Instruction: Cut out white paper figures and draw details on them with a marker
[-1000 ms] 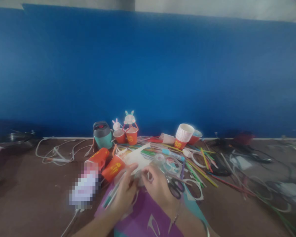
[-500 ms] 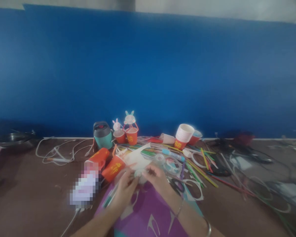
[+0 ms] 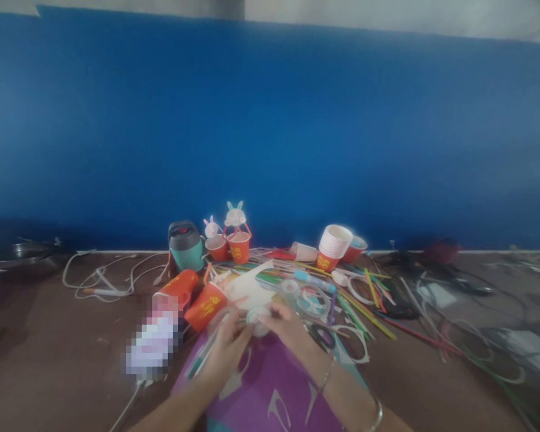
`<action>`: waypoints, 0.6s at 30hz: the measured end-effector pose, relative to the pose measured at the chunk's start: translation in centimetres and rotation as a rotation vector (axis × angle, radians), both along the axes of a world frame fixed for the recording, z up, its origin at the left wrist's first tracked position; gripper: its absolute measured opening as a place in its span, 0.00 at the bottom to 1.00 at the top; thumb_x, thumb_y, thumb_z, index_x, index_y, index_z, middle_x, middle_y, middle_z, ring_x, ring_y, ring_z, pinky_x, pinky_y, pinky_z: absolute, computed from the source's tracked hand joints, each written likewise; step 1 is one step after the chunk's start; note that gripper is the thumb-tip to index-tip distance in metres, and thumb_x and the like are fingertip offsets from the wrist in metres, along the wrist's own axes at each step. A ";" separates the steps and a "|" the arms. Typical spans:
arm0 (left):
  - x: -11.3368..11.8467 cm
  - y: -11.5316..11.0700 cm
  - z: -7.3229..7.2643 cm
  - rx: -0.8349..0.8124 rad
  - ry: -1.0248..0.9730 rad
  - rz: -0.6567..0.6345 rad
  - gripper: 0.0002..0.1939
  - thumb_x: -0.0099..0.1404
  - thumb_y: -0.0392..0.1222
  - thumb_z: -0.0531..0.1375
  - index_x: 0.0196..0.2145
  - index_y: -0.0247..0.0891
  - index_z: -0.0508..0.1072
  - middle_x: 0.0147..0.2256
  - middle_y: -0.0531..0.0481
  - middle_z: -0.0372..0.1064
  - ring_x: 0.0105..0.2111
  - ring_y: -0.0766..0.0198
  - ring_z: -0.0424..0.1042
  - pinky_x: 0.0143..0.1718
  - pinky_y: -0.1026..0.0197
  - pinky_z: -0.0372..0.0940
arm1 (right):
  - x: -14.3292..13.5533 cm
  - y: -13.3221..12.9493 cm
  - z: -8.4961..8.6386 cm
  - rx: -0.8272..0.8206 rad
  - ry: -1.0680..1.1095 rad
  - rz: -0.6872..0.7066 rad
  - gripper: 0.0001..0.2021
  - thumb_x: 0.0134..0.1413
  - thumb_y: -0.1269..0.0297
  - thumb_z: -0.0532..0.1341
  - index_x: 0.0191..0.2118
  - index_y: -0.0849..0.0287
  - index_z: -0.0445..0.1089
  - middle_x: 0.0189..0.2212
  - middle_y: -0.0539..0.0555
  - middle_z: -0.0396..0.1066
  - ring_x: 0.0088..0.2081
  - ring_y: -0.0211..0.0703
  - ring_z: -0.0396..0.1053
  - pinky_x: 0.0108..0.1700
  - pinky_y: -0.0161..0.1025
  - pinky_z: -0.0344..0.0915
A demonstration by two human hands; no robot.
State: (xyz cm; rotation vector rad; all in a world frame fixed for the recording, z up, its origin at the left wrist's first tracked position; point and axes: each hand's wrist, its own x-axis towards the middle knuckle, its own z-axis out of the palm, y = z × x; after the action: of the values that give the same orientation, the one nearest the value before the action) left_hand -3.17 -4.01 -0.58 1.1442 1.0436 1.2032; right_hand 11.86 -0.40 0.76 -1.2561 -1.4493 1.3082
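Between my two hands is a small pale round piece [image 3: 258, 319], its details blurred. My left hand [image 3: 228, 343] pinches it from the left, fingers bent together. From the right, my right hand [image 3: 288, 329] grips its edge with thumb and fingers. Below them lies a purple sheet [image 3: 256, 384] with pale paper offcuts on it. White paper [image 3: 252, 288] lies just beyond the fingers. A tilted orange cup [image 3: 207, 306] rests left of the paper, and dark scissors handles [image 3: 323, 336] show beside my right wrist.
Stacked paper cups [image 3: 335, 246], a teal jar [image 3: 186, 249] and cups with rabbit figures [image 3: 238, 246] stand at the back. Coloured sticks [image 3: 364, 312] and clear tape rolls [image 3: 314, 298] lie to the right. White cables [image 3: 137, 273] trail at left.
The pale round piece shows a little more between my fingers. Both hands keep nearly the same place, and the whole view has shifted slightly.
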 end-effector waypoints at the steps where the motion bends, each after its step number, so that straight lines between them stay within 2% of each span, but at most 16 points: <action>1: 0.0 0.0 0.0 -0.002 -0.009 -0.012 0.19 0.58 0.56 0.62 0.36 0.36 0.68 0.32 0.47 0.74 0.33 0.58 0.74 0.35 0.58 0.68 | 0.0 0.0 0.1 -0.005 0.008 0.004 0.09 0.40 0.60 0.62 0.26 0.60 0.72 0.19 0.47 0.66 0.24 0.37 0.61 0.28 0.33 0.59; 3: 0.0 0.1 -0.1 -0.012 -0.043 -0.056 0.18 0.59 0.55 0.61 0.37 0.36 0.68 0.33 0.47 0.73 0.33 0.59 0.74 0.36 0.58 0.68 | 0.1 0.0 0.2 -0.010 0.001 0.015 0.09 0.41 0.59 0.62 0.26 0.60 0.72 0.19 0.47 0.65 0.24 0.37 0.60 0.28 0.33 0.59; 6: -0.1 0.2 -0.3 -0.001 -0.052 -0.050 0.17 0.60 0.53 0.61 0.37 0.36 0.68 0.33 0.48 0.73 0.31 0.61 0.73 0.36 0.58 0.68 | 0.1 -0.1 0.2 0.008 -0.055 0.033 0.08 0.43 0.60 0.61 0.26 0.60 0.70 0.20 0.47 0.65 0.25 0.37 0.60 0.28 0.33 0.59; 8: -0.1 0.2 -0.4 0.014 -0.038 -0.033 0.16 0.60 0.52 0.60 0.37 0.36 0.68 0.33 0.49 0.72 0.30 0.62 0.72 0.36 0.58 0.69 | 0.1 -0.4 0.3 0.065 -0.080 0.002 0.09 0.44 0.60 0.61 0.31 0.60 0.70 0.25 0.48 0.67 0.26 0.37 0.62 0.29 0.34 0.61; 12: -0.1 0.1 -0.6 0.042 0.030 0.015 0.15 0.60 0.52 0.60 0.35 0.36 0.69 0.32 0.48 0.71 0.31 0.60 0.72 0.34 0.58 0.69 | 0.1 -1.1 0.5 0.348 -0.205 -0.074 0.16 0.45 0.66 0.62 0.44 0.57 0.65 0.38 0.53 0.68 0.32 0.40 0.65 0.37 0.37 0.66; 15: -0.1 0.1 -0.5 0.034 0.043 0.040 0.14 0.58 0.51 0.61 0.34 0.36 0.70 0.29 0.49 0.71 0.29 0.60 0.72 0.33 0.57 0.69 | 0.0 -1.5 0.5 0.604 -0.339 -0.022 0.11 0.48 0.73 0.59 0.40 0.57 0.67 0.43 0.57 0.67 0.43 0.46 0.66 0.47 0.42 0.64; 18: -0.1 0.1 -0.6 0.028 0.028 0.020 0.15 0.58 0.51 0.60 0.35 0.37 0.70 0.29 0.49 0.72 0.27 0.61 0.72 0.35 0.56 0.69 | -0.2 -1.8 0.4 0.712 -0.402 -0.012 0.10 0.49 0.75 0.58 0.38 0.57 0.68 0.46 0.59 0.65 0.51 0.50 0.63 0.53 0.46 0.61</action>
State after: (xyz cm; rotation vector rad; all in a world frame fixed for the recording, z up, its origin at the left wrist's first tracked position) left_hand -3.23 -3.90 -1.17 1.1774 1.0643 1.2237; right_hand 11.69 -2.20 1.14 -1.0526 -1.9457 0.4415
